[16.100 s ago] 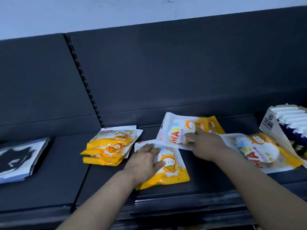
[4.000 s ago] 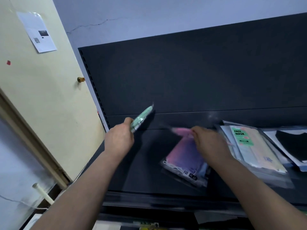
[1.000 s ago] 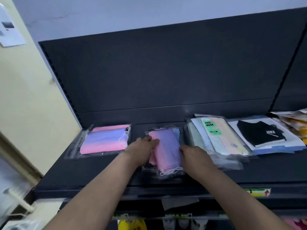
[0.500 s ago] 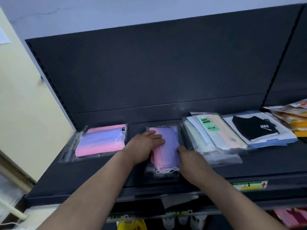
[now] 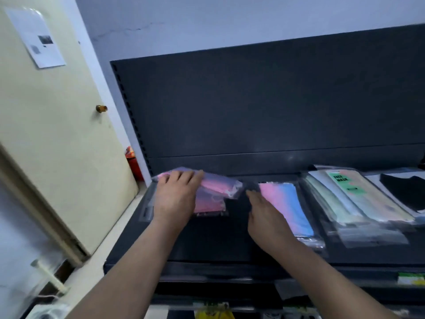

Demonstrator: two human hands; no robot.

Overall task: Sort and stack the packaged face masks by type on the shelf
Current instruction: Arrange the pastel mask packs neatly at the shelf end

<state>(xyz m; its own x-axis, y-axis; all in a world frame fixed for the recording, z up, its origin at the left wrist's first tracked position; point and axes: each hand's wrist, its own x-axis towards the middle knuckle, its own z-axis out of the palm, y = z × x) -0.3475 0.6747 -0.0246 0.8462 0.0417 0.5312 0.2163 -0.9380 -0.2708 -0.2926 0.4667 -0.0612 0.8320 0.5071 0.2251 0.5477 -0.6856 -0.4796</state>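
My left hand point(image 5: 177, 196) lies over a pink-purple mask pack point(image 5: 220, 186) and holds it on top of another pink-purple pack point(image 5: 210, 204) at the left end of the dark shelf point(image 5: 207, 245). My right hand point(image 5: 266, 217) rests flat, fingers extended, against the left edge of a pink-blue mask pack point(image 5: 289, 206) in the shelf's middle. To its right lies a fanned pile of pale packs topped by one with a green "FACE MASK" label point(image 5: 345, 183). A black mask pack point(image 5: 404, 189) sits at the far right edge.
A cream door point(image 5: 57, 146) with a small knob stands just left of the shelf, and a red object point(image 5: 133, 164) sits in the gap. The dark back panel point(image 5: 264, 107) rises behind the packs. Hanging goods show below the shelf's front lip.
My left hand has left the middle pack and carried a pink-purple pack leftward onto the left pile. The right hand stays by the middle pack. The view has swung left.
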